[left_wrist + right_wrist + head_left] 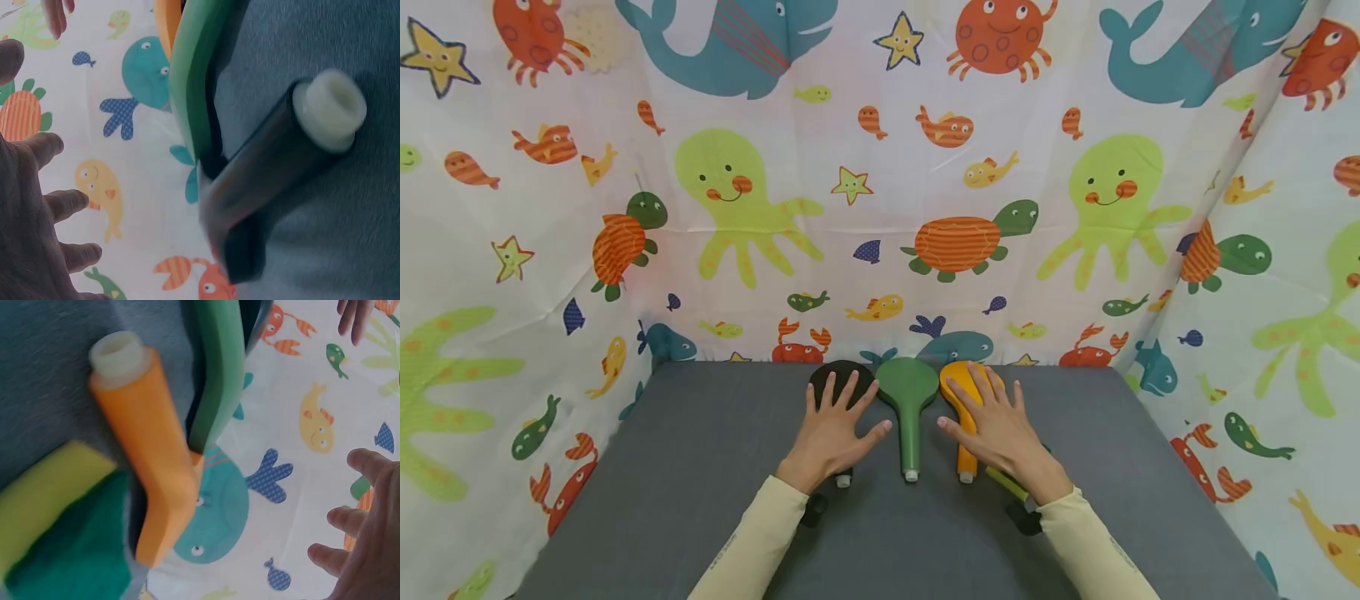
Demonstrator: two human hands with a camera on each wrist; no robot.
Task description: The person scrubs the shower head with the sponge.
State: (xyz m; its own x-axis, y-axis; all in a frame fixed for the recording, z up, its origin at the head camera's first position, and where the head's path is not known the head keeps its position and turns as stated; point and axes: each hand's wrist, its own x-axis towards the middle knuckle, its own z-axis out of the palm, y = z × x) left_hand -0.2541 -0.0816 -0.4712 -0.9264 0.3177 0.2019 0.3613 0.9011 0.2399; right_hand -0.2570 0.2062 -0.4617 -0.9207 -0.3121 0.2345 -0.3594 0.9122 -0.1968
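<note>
Three handheld shower heads lie side by side on the grey table, their handles toward me with white connector ends. The black shower head is on the left, the green shower head in the middle, the orange shower head on the right. My left hand is spread over the black one, hiding part of its head and handle. Over the orange one, my right hand also has spread fingers. Both wrist views show the hands raised above the shower heads, holding nothing. A yellow-and-green sponge lies beside the orange handle.
The grey tabletop extends around the shower heads. A white curtain printed with sea animals hangs along the back and both sides, close behind the round heads. My right forearm partly covers the sponge in the head view.
</note>
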